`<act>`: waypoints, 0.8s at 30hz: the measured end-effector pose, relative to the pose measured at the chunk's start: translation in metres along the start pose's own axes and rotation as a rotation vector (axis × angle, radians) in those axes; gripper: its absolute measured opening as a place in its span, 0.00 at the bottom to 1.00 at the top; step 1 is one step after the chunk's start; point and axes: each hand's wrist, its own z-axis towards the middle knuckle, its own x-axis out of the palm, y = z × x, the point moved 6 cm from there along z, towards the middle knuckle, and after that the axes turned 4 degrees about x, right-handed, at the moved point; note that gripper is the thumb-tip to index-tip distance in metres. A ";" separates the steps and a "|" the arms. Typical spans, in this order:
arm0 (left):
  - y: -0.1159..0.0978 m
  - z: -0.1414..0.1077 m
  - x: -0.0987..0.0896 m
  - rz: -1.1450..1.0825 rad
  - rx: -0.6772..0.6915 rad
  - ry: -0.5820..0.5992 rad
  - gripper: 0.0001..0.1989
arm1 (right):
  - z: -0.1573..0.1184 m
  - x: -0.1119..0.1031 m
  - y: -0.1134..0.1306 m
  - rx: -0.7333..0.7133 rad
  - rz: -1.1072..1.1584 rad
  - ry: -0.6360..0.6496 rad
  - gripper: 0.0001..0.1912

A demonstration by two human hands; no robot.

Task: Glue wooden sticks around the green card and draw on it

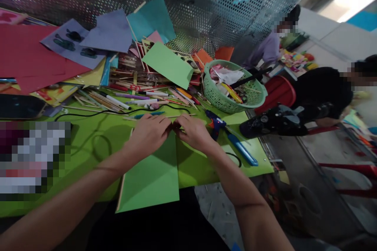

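A green sheet of paper (pixel 153 180) lies at the table's front edge, with a thin wooden stick (pixel 121 188) along its left side. Over the sheet's far edge, my left hand (pixel 150 131) is closed, its fingertips pinched on a thin wooden stick (pixel 188 115) that runs crosswise. My right hand (pixel 193 131) meets it at the sheet's far right corner, its fingers also pinched around the stick. Both sets of fingertips almost touch and partly hide the stick. A blue glue gun (pixel 217 122) lies just right of my right hand.
Pens, sticks and coloured papers (pixel 167 64) crowd the back of the green table (pixel 194 168). A green basket (pixel 229 104) holds scraps at the back right. A blue cutter (pixel 241 149), a cable and a dark bottle-like object lie right. People sit beyond.
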 end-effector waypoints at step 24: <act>0.112 -0.023 -0.050 -0.595 -0.553 -0.493 0.13 | -0.030 -0.107 -0.045 0.266 0.095 -0.550 0.04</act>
